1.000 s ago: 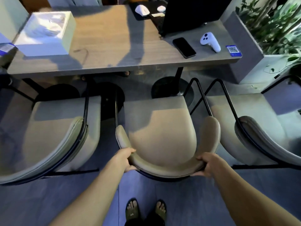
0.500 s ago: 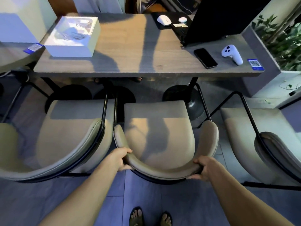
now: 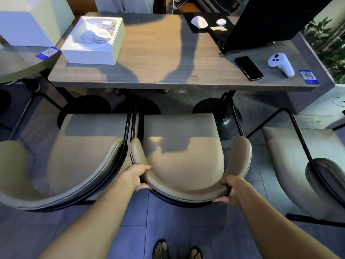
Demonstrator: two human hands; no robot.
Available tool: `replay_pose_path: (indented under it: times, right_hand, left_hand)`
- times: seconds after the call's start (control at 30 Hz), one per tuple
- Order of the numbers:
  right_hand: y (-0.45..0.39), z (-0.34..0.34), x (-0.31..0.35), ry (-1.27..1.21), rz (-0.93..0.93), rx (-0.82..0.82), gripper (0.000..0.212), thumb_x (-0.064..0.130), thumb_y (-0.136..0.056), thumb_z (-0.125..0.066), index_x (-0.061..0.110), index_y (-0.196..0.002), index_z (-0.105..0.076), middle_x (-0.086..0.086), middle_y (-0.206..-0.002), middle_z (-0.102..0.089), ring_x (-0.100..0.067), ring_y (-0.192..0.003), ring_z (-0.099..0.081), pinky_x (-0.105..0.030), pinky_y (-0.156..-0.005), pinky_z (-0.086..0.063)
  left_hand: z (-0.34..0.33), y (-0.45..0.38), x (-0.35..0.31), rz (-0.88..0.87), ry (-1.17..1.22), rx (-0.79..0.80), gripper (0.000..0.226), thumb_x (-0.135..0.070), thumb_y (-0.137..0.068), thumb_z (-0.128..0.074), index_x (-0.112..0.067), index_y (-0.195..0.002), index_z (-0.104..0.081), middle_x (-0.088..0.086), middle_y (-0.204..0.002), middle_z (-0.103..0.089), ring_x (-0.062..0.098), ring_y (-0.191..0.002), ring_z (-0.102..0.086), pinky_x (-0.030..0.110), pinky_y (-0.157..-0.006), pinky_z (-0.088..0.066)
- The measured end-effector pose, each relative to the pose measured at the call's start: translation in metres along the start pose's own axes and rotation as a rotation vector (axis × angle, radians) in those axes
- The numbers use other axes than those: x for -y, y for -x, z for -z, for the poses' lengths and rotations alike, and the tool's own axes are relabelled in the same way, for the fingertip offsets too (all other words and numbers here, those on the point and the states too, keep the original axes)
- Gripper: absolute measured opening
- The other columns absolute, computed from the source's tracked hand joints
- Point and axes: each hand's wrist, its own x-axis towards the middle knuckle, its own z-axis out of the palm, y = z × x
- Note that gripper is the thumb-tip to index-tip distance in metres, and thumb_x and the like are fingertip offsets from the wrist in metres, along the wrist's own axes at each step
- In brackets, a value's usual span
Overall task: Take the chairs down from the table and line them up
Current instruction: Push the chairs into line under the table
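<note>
Head view, looking down. Middle beige padded chair with curved backrest and black metal frame [image 3: 182,156] stands on the blue-grey tiled floor [image 3: 130,240], just in front of the near edge of the grey wood-grain worktop [image 3: 153,53]. Left hand [image 3: 137,177] holds the backrest at about 8 o'clock of the seat, fingers wrapped closed over the padded rim, thumb on the inner face. Right hand [image 3: 232,190] holds the backrest at about 4 o'clock, fingers curled closed around the rim and underside. A second beige padded chair [image 3: 74,156] sits at 9 o'clock of the held one, its black frame just beside or touching the middle chair's frame; contact cannot be told. A third beige padded chair [image 3: 298,165] sits at 3 o'clock, apart, with a floor gap between. All three seats face the worktop. On the worktop: white rectangular carton [image 3: 93,40] at 10 o'clock, black smartphone [image 3: 248,68] and white handheld controller [image 3: 281,64] at 2 o'clock, open black laptop [image 3: 261,21] beyond them. The person's sandalled feet [image 3: 177,250] show at 6 o'clock behind the held chair.
</note>
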Motion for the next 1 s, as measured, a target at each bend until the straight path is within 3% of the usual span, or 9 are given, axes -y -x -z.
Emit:
replay_pose_path:
  times: [0.23,0.4,0.57,0.63,0.73,0.8,0.83,0.93,1.0]
  right_hand:
    - [0.006,0.001,-0.004,0.050,0.090,-0.001,0.008,0.007,-0.097,-0.050,0.000,-0.098,-0.046,-0.011,-0.076,-0.050,-0.044,-0.116,-0.054,-0.057,-0.098,-0.045]
    - [-0.007,0.003,-0.005,0.028,0.071,0.006,0.020,0.005,-0.094,-0.051,0.004,-0.114,-0.049,-0.012,-0.083,-0.053,-0.041,-0.070,-0.053,-0.060,-0.072,-0.056]
    - [-0.022,0.000,0.001,0.115,0.042,-0.023,0.016,0.003,-0.097,-0.047,0.004,-0.112,-0.042,-0.014,-0.080,-0.046,-0.054,-0.116,-0.045,-0.061,-0.091,-0.048]
    - [-0.029,0.000,0.003,0.101,0.025,-0.007,0.019,0.004,-0.098,-0.047,0.006,-0.116,-0.043,-0.014,-0.083,-0.046,-0.053,-0.114,-0.047,-0.062,-0.092,-0.047]
    - [-0.035,-0.003,0.001,0.037,0.022,-0.001,0.036,0.004,-0.094,-0.054,0.004,-0.128,-0.044,-0.016,-0.088,-0.053,-0.051,-0.077,-0.052,-0.060,-0.063,-0.056]
    - [-0.041,-0.002,-0.001,0.034,0.022,-0.019,0.042,0.005,-0.091,-0.058,0.003,-0.131,-0.045,-0.019,-0.106,-0.059,-0.052,-0.090,-0.057,-0.053,-0.035,-0.051]
    - [-0.043,-0.001,0.000,0.046,0.017,-0.021,0.041,0.005,-0.090,-0.059,0.002,-0.129,-0.046,-0.020,-0.111,-0.059,-0.052,-0.100,-0.058,-0.052,-0.032,-0.049]
    - [-0.042,-0.002,0.003,0.038,0.003,-0.011,0.027,0.007,-0.095,-0.055,0.003,-0.120,-0.045,-0.018,-0.092,-0.057,-0.050,-0.112,-0.056,-0.058,-0.060,-0.057]
    - [-0.033,-0.001,0.002,0.056,0.007,0.022,0.031,0.015,-0.097,-0.054,0.005,-0.125,-0.046,-0.015,-0.099,-0.058,-0.043,-0.117,-0.055,-0.056,-0.064,-0.056]
  left_hand:
    - [-0.002,-0.003,0.000,-0.016,-0.035,-0.022,0.045,-0.017,-0.092,-0.063,0.000,-0.132,-0.048,0.019,-0.134,-0.054,0.037,-0.121,-0.056,0.058,-0.094,-0.047]
    - [-0.001,-0.011,-0.010,-0.047,-0.077,-0.050,0.046,-0.011,-0.095,-0.059,0.000,-0.136,-0.044,0.019,-0.136,-0.052,0.040,-0.120,-0.055,0.062,-0.092,-0.047]
    - [0.000,-0.019,-0.011,-0.081,-0.099,-0.059,0.043,-0.012,-0.096,-0.057,-0.002,-0.136,-0.045,0.020,-0.133,-0.054,0.038,-0.119,-0.056,0.057,-0.089,-0.050]
    - [0.000,-0.019,-0.008,-0.073,-0.089,-0.047,0.043,-0.013,-0.095,-0.058,-0.004,-0.135,-0.045,0.020,-0.125,-0.056,0.037,-0.118,-0.057,0.055,-0.088,-0.052]
    - [0.004,-0.020,-0.010,-0.073,-0.078,-0.034,0.042,-0.014,-0.094,-0.060,-0.005,-0.133,-0.047,0.018,-0.119,-0.057,0.037,-0.119,-0.056,0.056,-0.090,-0.050]
    - [0.003,-0.023,-0.011,-0.078,-0.074,-0.025,0.043,-0.015,-0.094,-0.060,-0.005,-0.134,-0.047,0.018,-0.132,-0.055,0.037,-0.122,-0.054,0.058,-0.091,-0.049]
    - [0.002,-0.024,-0.012,-0.070,-0.069,-0.024,0.044,-0.015,-0.094,-0.060,-0.005,-0.135,-0.046,0.017,-0.136,-0.053,0.037,-0.123,-0.054,0.059,-0.091,-0.048]
    - [0.002,-0.022,-0.015,-0.052,-0.075,-0.027,0.045,-0.015,-0.094,-0.060,-0.003,-0.135,-0.047,0.017,-0.137,-0.052,0.038,-0.121,-0.055,0.060,-0.091,-0.048]
    - [0.005,-0.020,-0.017,-0.054,-0.064,-0.014,0.042,-0.019,-0.091,-0.065,-0.005,-0.129,-0.051,0.016,-0.133,-0.055,0.037,-0.120,-0.056,0.059,-0.092,-0.048]
